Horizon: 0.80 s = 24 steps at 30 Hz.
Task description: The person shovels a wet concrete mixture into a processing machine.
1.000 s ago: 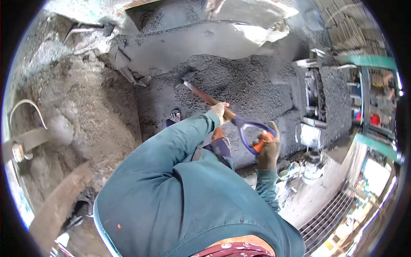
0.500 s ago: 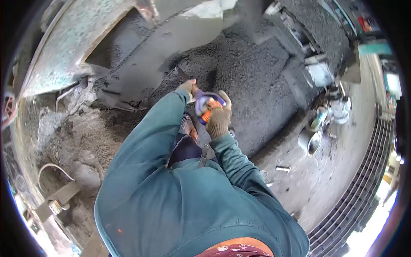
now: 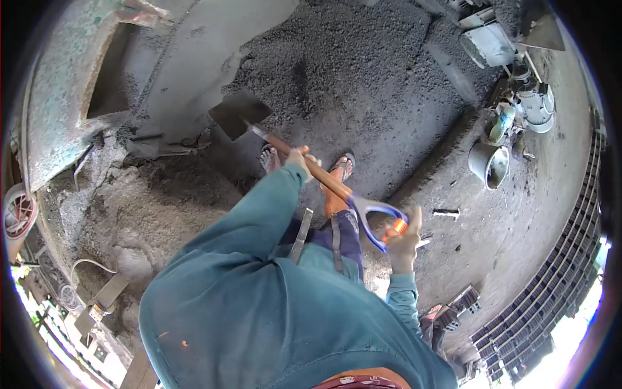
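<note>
A shovel (image 3: 325,179) with a wooden shaft slants across in front of my body. My left hand (image 3: 299,161), in a glove, is wrapped round the shaft partway down. At the upper end my gloved right hand (image 3: 404,249) is on the orange grip inside the blue-purple D-handle (image 3: 374,209). The flat, dark shovel blade (image 3: 240,114) hangs at the lower left border of a bed of dark, grainy gravel mix (image 3: 363,58), just beyond my feet. Beside the blade lies smooth, wet grey slurry (image 3: 201,71).
A rough mound (image 3: 149,201) rises on the left, below a worn pale-green metal frame (image 3: 58,104). On the right are a bucket (image 3: 487,165), a grey machine (image 3: 536,107) and rows of dark blocks (image 3: 551,285). Another person's foot (image 3: 433,312) shows at lower right.
The shovel has swung from near my body so its blade and whole shaft now show. My right hand has moved right and down with the handle; the view has shifted too.
</note>
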Each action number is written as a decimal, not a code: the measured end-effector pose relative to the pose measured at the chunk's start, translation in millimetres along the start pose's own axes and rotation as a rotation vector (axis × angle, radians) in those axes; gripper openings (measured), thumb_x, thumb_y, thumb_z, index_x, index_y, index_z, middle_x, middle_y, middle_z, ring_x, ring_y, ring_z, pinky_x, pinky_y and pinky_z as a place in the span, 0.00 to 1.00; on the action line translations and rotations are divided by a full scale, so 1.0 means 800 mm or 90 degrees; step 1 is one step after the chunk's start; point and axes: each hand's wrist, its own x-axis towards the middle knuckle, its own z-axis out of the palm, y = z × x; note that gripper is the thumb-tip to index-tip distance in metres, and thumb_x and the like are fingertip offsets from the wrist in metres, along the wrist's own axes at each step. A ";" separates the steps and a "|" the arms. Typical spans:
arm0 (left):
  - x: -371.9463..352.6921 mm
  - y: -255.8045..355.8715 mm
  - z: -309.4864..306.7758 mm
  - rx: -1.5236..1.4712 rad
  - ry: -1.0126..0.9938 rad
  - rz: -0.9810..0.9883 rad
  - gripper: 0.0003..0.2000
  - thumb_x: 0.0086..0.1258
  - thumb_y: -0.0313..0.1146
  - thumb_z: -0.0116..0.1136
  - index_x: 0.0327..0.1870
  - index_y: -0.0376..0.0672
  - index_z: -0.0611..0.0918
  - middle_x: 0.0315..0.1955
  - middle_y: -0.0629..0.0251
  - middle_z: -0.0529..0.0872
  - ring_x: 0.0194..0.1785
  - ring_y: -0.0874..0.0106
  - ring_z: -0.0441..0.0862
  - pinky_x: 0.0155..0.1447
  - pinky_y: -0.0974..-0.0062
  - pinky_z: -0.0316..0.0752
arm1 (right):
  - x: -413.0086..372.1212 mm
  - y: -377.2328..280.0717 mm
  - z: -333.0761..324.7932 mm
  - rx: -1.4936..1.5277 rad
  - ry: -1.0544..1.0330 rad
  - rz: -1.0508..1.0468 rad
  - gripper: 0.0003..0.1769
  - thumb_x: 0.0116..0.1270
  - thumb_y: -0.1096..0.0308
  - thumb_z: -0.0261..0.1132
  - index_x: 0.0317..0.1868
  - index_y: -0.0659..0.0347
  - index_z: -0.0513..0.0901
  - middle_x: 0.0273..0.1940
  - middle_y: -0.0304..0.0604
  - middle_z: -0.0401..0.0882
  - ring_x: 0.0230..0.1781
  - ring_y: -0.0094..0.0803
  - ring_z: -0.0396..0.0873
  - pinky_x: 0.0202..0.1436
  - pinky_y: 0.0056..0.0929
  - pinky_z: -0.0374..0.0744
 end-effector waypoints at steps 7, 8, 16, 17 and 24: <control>0.058 -0.186 -0.078 0.081 0.043 -0.245 0.15 0.70 0.47 0.58 0.31 0.48 0.70 0.21 0.63 0.72 0.24 0.60 0.74 0.42 0.47 0.75 | -0.114 0.112 -0.031 0.247 0.282 0.604 0.04 0.62 0.75 0.61 0.37 0.60 0.79 0.25 0.39 0.76 0.17 0.29 0.75 0.16 0.30 0.75; 0.093 -0.202 -0.093 0.070 0.054 -0.256 0.15 0.71 0.47 0.60 0.32 0.50 0.70 0.21 0.65 0.72 0.21 0.63 0.73 0.41 0.46 0.75 | -0.119 0.122 -0.020 0.175 0.318 0.602 0.03 0.62 0.75 0.61 0.37 0.61 0.79 0.24 0.38 0.75 0.16 0.29 0.73 0.15 0.30 0.74; 0.255 0.077 -0.037 0.184 -0.009 -0.054 0.16 0.72 0.45 0.58 0.28 0.46 0.70 0.17 0.64 0.70 0.18 0.63 0.71 0.28 0.57 0.74 | 0.007 0.176 0.282 0.227 0.197 0.583 0.15 0.64 0.70 0.67 0.50 0.64 0.80 0.37 0.42 0.82 0.35 0.29 0.81 0.40 0.30 0.81; 0.257 0.125 -0.021 0.192 0.007 -0.006 0.11 0.70 0.39 0.58 0.32 0.47 0.71 0.18 0.65 0.70 0.19 0.65 0.71 0.29 0.57 0.75 | 0.034 0.165 0.323 0.214 0.197 0.544 0.13 0.63 0.75 0.67 0.49 0.65 0.80 0.35 0.43 0.82 0.30 0.29 0.81 0.34 0.30 0.82; 0.281 0.122 -0.037 0.188 0.077 0.083 0.05 0.65 0.30 0.58 0.38 0.51 0.75 0.20 0.70 0.70 0.21 0.68 0.71 0.39 0.53 0.77 | 0.027 0.245 0.355 0.368 0.227 0.469 0.07 0.63 0.80 0.64 0.41 0.67 0.78 0.25 0.42 0.78 0.18 0.30 0.76 0.16 0.29 0.77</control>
